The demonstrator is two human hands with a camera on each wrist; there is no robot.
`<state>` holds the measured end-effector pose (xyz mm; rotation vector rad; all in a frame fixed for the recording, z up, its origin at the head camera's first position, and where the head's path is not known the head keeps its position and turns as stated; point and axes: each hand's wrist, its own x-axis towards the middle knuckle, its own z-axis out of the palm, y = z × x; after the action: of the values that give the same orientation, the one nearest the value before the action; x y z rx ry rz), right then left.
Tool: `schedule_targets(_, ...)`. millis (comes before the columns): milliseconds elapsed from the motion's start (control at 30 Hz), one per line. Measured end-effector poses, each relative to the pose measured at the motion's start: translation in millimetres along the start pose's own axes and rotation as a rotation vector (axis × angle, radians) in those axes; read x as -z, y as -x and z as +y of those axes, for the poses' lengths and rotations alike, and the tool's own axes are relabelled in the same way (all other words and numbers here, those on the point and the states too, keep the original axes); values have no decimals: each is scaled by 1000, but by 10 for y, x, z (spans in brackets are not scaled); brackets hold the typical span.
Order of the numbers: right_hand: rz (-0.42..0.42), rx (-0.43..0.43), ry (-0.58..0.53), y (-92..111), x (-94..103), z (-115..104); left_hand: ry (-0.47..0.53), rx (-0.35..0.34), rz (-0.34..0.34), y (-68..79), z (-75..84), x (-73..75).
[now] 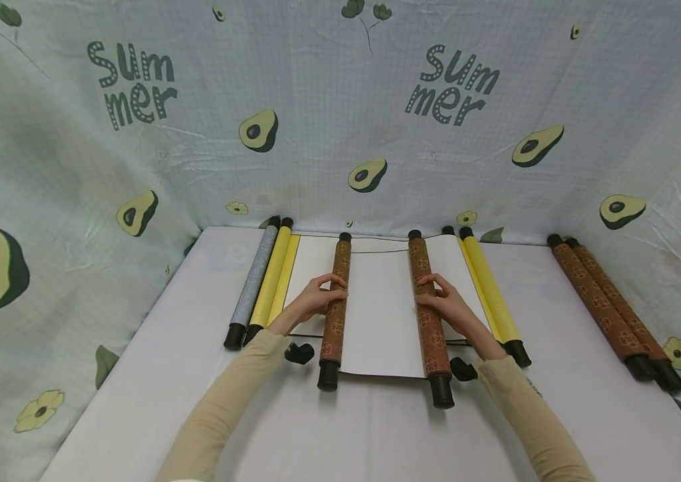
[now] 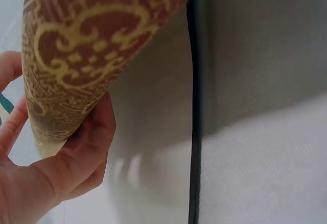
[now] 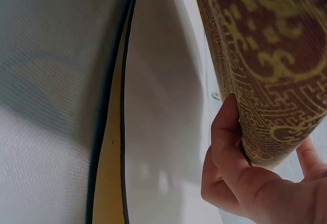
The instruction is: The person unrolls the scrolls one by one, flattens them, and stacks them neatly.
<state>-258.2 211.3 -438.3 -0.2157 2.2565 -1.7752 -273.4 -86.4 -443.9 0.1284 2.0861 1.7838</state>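
A brown scroll with a gold pattern is partly unrolled, its white sheet (image 1: 381,314) spread between two rolled ends. My left hand (image 1: 319,299) grips the left brown roll (image 1: 336,328) about midway along, with the thumb and fingers on either side of it. The right brown roll (image 1: 431,335) is held by my right hand (image 1: 449,308) in the same way. Black knobs cap both rolls. Beneath lies an opened yellow scroll (image 1: 500,308), its white sheet (image 1: 310,288) showing on both sides. Close up, fingers (image 2: 99,127) curl under the patterned roll (image 2: 92,45).
Left of the yellow scroll is a grey roll (image 1: 256,281) with black ends. Two brown rolls (image 1: 602,308) lie side by side along the table's right edge. An avocado-print cloth (image 1: 316,134) hangs behind and around the white table (image 1: 370,435).
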Motion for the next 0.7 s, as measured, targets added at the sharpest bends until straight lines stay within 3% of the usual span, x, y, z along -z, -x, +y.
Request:
schedule_targets(200, 3, -18, 55, -15, -15, -24, -54, -3, 13, 12, 3, 11)
schedule_targets(700, 19, -63, 149, -8, 26, -68, -70, -8, 6, 29, 43, 29)
